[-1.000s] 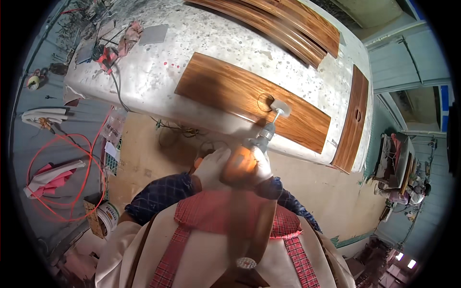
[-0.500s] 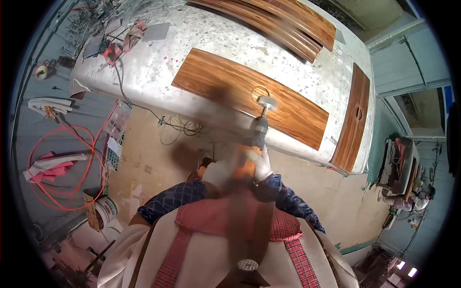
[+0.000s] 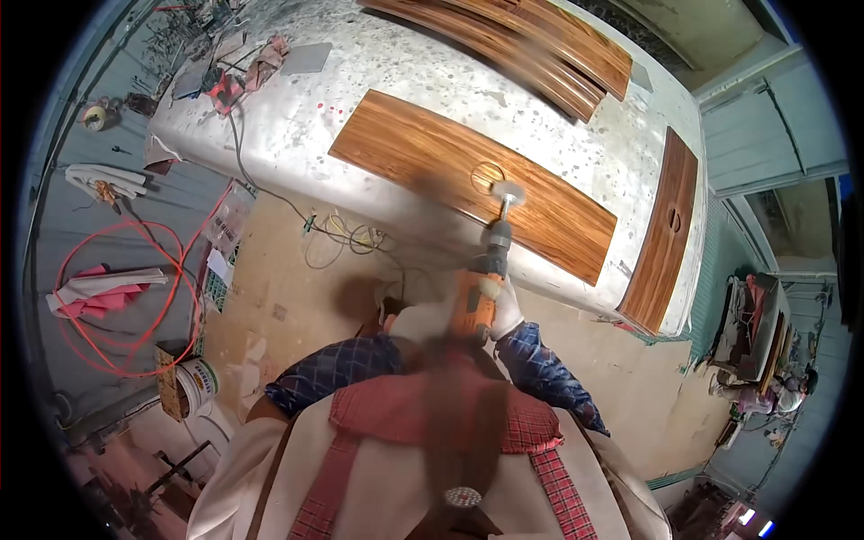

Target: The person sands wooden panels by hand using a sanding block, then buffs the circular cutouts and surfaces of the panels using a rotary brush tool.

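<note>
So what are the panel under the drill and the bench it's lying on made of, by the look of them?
The panel looks like wood or wood veneer: brown with long streaked grain, a slight sheen suggesting varnish, and a round cut-out. The workbench top looks like a pale, hard speckled slab, possibly stone or terrazzo, spotted and dusty. The disc on the orange drill looks soft and white, but it is blurred.

Both forearms tucked in close to the chest, gloved right hand (image 3: 504, 310) and left hand (image 3: 416, 322) curled tight together, knuckles pointing forward.
</note>
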The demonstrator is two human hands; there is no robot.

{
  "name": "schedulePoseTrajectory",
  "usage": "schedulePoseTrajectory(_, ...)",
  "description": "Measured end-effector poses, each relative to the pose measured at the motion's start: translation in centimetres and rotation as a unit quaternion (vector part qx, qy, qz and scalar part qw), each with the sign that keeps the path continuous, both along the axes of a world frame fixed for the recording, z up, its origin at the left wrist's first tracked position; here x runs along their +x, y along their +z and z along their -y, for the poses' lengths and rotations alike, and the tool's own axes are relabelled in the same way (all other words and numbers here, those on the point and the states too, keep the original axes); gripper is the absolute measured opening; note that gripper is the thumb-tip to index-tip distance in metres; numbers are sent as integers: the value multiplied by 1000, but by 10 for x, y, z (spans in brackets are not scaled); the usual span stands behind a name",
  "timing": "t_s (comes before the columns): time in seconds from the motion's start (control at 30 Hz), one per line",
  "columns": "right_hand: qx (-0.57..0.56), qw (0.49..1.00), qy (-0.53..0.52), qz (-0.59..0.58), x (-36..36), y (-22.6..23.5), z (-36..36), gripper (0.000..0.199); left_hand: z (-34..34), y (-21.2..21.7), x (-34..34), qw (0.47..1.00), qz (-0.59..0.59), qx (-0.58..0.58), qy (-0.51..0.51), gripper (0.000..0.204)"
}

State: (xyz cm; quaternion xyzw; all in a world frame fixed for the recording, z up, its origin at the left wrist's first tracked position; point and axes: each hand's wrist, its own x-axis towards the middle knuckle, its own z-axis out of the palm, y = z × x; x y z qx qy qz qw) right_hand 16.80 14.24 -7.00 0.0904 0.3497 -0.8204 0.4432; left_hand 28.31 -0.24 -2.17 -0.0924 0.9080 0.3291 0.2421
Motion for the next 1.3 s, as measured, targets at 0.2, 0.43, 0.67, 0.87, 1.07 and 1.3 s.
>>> schedulePoseTrajectory(0.2,153,951,43,-264,-25,-35,19,26,9,10,-22,999,-18,-38,-5,89)
schedulePoseTrajectory(0.43,151,941,94,-286,-37,-13,31,37,31,16,-35,995,-29,-89,-41,80)
schedulePoseTrajectory(0.67,65,997,18,42,-29,9,84,31,90,15,-41,988,-33,-111,-99,99)
schedulePoseTrajectory(0.87,62,997,-50,-22,19,-27,64,22,85,10,-12,982,35,-112,-146,106)
schedulePoseTrajectory(1.07,47,988,-144,-12,32,-74,42,28,92,10,-14,979,-30,-44,-195,110)
schedulePoseTrajectory(1.3,-37,995,-53,72,-23,6,111,32,130,31,-56,978,-23,-132,-159,88)
